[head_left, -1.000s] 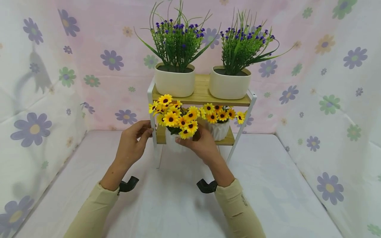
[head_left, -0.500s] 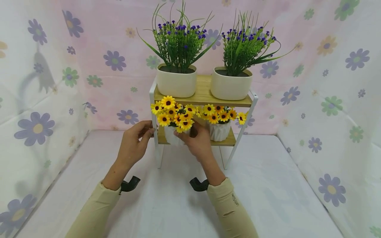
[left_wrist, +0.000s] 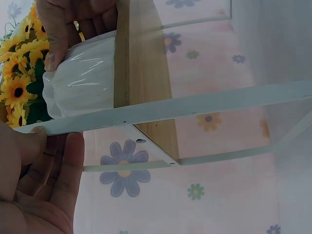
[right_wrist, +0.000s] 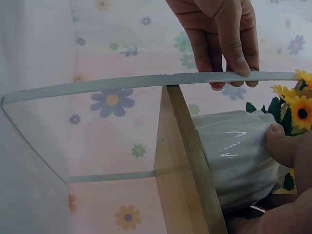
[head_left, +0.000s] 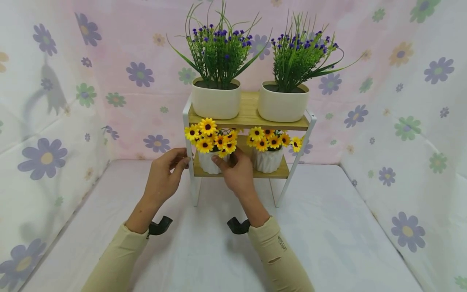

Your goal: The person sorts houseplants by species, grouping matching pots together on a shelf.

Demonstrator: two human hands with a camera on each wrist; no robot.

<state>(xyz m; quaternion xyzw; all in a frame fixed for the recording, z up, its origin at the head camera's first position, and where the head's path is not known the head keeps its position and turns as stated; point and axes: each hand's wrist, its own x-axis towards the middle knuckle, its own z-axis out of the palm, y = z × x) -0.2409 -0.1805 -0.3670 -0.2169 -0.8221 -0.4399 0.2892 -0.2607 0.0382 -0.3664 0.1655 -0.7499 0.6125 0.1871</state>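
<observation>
A white ribbed pot of yellow sunflowers stands at the left end of the lower wooden board of a small two-tier shelf. My right hand grips this pot from the front; the right wrist view shows the thumb on the pot's wall. My left hand holds the shelf's white metal frame at its left front leg. In the left wrist view its fingers pinch the frame bar beside the pot.
A second white sunflower pot stands on the lower board to the right. Two cream pots with purple-flowered greenery fill the top board. The shelf stands on a white cloth, with floral fabric walls close behind and at both sides.
My right hand has moved the sunflower pot away from me and onto the lower board. The left hand has stayed on the frame.
</observation>
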